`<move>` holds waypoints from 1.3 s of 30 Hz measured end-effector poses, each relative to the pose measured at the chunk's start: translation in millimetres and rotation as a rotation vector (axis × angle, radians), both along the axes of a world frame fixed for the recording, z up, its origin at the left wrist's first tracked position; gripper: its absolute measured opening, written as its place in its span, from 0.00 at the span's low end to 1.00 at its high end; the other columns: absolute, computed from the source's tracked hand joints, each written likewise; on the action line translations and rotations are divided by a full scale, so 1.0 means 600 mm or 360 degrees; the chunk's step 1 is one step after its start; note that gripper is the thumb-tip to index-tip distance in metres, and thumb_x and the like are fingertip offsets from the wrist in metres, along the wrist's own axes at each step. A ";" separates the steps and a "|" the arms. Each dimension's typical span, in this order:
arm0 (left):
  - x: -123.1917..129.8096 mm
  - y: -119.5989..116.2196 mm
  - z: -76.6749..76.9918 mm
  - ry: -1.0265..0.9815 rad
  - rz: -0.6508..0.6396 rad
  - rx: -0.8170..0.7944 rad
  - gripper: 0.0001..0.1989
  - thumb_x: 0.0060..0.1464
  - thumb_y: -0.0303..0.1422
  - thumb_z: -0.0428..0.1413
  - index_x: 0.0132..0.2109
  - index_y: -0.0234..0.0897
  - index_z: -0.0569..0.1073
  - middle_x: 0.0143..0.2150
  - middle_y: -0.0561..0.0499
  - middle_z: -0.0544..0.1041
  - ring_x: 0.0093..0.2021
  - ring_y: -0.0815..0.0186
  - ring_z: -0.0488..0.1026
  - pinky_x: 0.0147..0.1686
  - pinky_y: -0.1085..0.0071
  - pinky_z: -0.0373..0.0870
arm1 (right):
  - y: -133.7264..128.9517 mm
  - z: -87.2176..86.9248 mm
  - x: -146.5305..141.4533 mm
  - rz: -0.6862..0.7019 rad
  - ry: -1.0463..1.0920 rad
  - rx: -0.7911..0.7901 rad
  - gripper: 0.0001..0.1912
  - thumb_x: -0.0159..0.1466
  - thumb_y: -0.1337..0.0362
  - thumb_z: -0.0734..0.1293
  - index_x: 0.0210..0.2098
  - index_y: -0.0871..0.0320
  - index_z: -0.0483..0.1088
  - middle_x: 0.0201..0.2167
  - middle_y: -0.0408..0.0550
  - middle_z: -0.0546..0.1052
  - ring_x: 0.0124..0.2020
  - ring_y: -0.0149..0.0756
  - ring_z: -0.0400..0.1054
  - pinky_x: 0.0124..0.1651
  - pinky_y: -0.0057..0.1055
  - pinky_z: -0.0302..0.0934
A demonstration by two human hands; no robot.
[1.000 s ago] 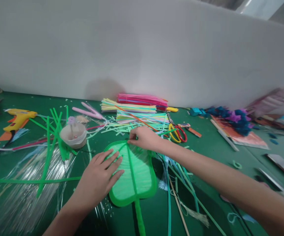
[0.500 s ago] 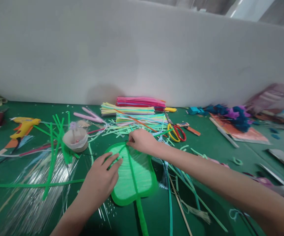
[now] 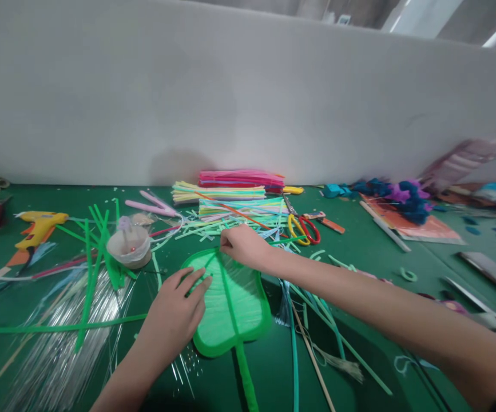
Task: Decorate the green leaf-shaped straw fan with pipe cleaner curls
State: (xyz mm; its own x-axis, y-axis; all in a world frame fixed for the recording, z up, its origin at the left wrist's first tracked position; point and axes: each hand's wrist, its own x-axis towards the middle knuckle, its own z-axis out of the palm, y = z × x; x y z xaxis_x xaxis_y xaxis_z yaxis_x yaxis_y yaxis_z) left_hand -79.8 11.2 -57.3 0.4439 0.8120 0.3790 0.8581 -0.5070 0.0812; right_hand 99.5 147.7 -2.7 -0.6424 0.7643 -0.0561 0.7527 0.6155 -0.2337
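Basically, a green fan [image 3: 230, 303] lies on the green desk [image 3: 145, 366], handle towards the person. The left hand [image 3: 177, 309] rests spread on its left side, fingers apart. The right hand [image 3: 243, 246] is pinched at its top edge (whatever it grips there, I cannot tell). Beyond sit bundled pipe cleaners [image 3: 230, 194] and, to their right, scissors [image 3: 303, 229]; a plastic cup [image 3: 130, 246] stands to the left.

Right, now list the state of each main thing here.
Green fan: lying face-on, handle towards the person
Left hand: open, over fan's left edge
Right hand: fingertips together at fan's top edge
Glue gun: on its side, unheld
Cup: upright, uncovered
Red-and-yellow scissors: lying unheld
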 end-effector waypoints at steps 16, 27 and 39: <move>0.005 0.003 0.007 0.0052 -0.0011 0.0004 0.17 0.60 0.26 0.50 0.54 0.30 0.74 0.53 0.39 0.77 0.56 0.50 0.67 0.53 0.51 0.70 | -0.003 -0.004 -0.010 -0.0005 -0.0001 0.0018 0.12 0.60 0.71 0.64 0.39 0.61 0.77 0.34 0.52 0.81 0.37 0.41 0.74 0.38 0.29 0.59; -0.011 0.065 0.045 0.0134 -0.0154 -0.0416 0.15 0.66 0.33 0.47 0.42 0.35 0.78 0.38 0.43 0.77 0.45 0.54 0.70 0.45 0.55 0.68 | -0.017 -0.019 -0.003 0.0069 0.0017 0.0066 0.13 0.63 0.72 0.61 0.43 0.59 0.75 0.36 0.52 0.79 0.38 0.40 0.73 0.38 0.29 0.58; -0.020 0.124 0.057 0.0027 -0.0166 -0.0821 0.24 0.59 0.35 0.57 0.61 0.35 0.67 0.45 0.43 0.76 0.50 0.53 0.67 0.49 0.58 0.65 | -0.028 -0.014 0.006 0.0119 -0.0004 0.0038 0.13 0.63 0.74 0.60 0.40 0.64 0.76 0.38 0.57 0.76 0.39 0.41 0.71 0.41 0.31 0.60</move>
State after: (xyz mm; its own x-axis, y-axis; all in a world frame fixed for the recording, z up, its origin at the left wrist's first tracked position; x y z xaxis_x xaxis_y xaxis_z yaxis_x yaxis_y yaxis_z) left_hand -91.8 85.4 -22.9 0.5348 0.8424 -0.0661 0.8086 -0.4875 0.3294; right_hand 102.9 131.1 -11.2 -0.6976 0.7153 -0.0403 0.7050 0.6753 -0.2166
